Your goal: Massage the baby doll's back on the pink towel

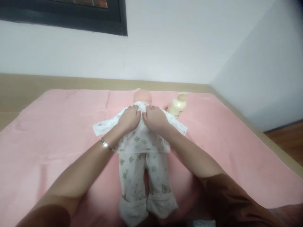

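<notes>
A baby doll lies stretched out in the middle, its bald head (142,96) away from me; I cannot tell whether it is face up or face down. It wears a white long-sleeved shirt (144,142) with small green prints and matching trousers (134,179) with turned-up cuffs. My left hand (130,118), with a silver bracelet at the wrist, rests palm down on the shirt's upper left part. Beside it, my right hand (156,118) rests on the upper right part. Both hands' fingers lie over the cloth just below the head, thumbs close together.
A cream pump bottle (177,106) stands to the right of the doll's head. The pink blanket (71,132) lies under everything. Behind it run a tan edge (99,83) and a white wall (170,41), with a dark frame (94,25) at upper left.
</notes>
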Action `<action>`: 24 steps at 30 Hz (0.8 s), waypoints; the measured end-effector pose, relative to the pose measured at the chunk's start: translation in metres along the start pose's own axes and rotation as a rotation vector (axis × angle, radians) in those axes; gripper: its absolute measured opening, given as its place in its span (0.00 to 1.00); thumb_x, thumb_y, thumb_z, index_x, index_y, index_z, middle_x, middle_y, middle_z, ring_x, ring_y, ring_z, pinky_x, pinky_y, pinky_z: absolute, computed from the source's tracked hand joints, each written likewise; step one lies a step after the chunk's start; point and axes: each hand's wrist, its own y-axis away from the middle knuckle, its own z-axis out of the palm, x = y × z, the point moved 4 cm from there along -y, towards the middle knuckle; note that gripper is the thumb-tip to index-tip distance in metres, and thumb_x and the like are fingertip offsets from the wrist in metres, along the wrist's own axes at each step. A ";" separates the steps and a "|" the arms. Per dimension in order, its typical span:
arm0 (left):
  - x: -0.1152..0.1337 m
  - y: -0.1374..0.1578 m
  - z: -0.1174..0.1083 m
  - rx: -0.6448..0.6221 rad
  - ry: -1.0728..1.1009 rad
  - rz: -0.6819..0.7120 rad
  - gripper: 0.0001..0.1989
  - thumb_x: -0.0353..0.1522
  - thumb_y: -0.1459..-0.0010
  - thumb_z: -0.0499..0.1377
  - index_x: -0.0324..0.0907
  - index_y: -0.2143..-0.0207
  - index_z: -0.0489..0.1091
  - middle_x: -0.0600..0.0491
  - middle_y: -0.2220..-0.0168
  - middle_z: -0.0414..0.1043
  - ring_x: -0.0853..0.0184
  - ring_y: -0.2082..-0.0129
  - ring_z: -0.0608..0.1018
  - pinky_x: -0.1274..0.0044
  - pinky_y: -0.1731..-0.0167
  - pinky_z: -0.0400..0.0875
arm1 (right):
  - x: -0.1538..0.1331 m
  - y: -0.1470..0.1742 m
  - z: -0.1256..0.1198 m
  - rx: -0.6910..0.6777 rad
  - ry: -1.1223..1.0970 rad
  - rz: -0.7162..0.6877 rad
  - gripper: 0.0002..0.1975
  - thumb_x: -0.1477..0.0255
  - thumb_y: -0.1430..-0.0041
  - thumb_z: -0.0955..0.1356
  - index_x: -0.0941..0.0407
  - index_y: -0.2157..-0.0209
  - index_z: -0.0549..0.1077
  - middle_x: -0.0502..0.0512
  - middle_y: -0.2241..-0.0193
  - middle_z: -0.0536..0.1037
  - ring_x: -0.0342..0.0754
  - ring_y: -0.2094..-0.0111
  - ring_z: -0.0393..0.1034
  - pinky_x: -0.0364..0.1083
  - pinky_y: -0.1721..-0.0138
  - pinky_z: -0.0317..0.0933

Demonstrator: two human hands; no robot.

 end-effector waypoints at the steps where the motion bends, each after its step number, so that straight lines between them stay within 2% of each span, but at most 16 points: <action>1: -0.003 -0.003 0.001 -0.004 -0.002 -0.001 0.22 0.34 0.33 0.41 0.35 0.49 0.69 0.38 0.46 0.74 0.52 0.43 0.74 0.63 0.40 0.67 | -0.002 0.001 0.000 0.011 0.002 -0.012 0.22 0.69 0.29 0.55 0.69 0.48 0.71 0.73 0.48 0.76 0.62 0.45 0.69 0.54 0.41 0.58; 4: -0.006 -0.006 0.007 0.023 -0.033 0.000 0.22 0.35 0.32 0.41 0.34 0.49 0.69 0.37 0.47 0.75 0.51 0.45 0.75 0.61 0.42 0.68 | 0.003 -0.004 0.003 0.007 -0.082 -0.005 0.22 0.69 0.29 0.55 0.67 0.46 0.70 0.72 0.45 0.75 0.60 0.43 0.68 0.53 0.41 0.58; 9: 0.007 0.008 0.015 0.110 -0.170 0.071 0.26 0.34 0.31 0.40 0.26 0.40 0.63 0.31 0.39 0.67 0.48 0.36 0.68 0.57 0.35 0.60 | 0.031 -0.019 0.012 -0.107 -0.278 0.157 0.29 0.59 0.28 0.53 0.66 0.41 0.66 0.73 0.39 0.70 0.61 0.39 0.66 0.55 0.41 0.59; 13: 0.020 0.019 0.017 0.104 -0.171 0.153 0.27 0.29 0.34 0.41 0.21 0.38 0.60 0.28 0.36 0.62 0.48 0.32 0.64 0.58 0.32 0.56 | 0.038 -0.022 0.013 -0.125 -0.310 0.184 0.31 0.56 0.29 0.53 0.65 0.40 0.65 0.73 0.39 0.70 0.62 0.40 0.67 0.54 0.43 0.60; 15: 0.019 0.018 0.015 0.068 -0.147 0.155 0.26 0.28 0.34 0.41 0.22 0.38 0.61 0.30 0.36 0.63 0.50 0.32 0.63 0.59 0.31 0.55 | 0.033 -0.020 0.011 -0.111 -0.256 0.158 0.30 0.59 0.28 0.53 0.67 0.41 0.66 0.74 0.40 0.71 0.63 0.40 0.67 0.55 0.42 0.59; 18: 0.009 0.006 0.011 0.019 -0.052 0.087 0.24 0.30 0.33 0.41 0.28 0.41 0.64 0.35 0.37 0.65 0.51 0.34 0.65 0.59 0.34 0.60 | 0.019 -0.012 0.007 -0.124 -0.134 0.084 0.28 0.63 0.28 0.53 0.69 0.39 0.64 0.76 0.40 0.69 0.65 0.40 0.66 0.58 0.41 0.58; 21: -0.004 -0.007 0.007 0.017 0.051 -0.022 0.19 0.34 0.33 0.43 0.37 0.50 0.69 0.40 0.43 0.72 0.52 0.41 0.71 0.60 0.40 0.66 | 0.002 0.001 0.001 -0.125 -0.022 -0.034 0.27 0.69 0.29 0.54 0.71 0.36 0.60 0.77 0.36 0.65 0.66 0.38 0.62 0.59 0.39 0.56; 24: -0.010 -0.012 0.009 0.053 0.070 -0.057 0.17 0.35 0.33 0.42 0.42 0.57 0.69 0.42 0.50 0.75 0.53 0.46 0.73 0.60 0.43 0.68 | -0.007 0.008 -0.005 -0.093 0.000 -0.113 0.26 0.73 0.30 0.54 0.71 0.37 0.61 0.76 0.37 0.65 0.64 0.35 0.59 0.58 0.36 0.54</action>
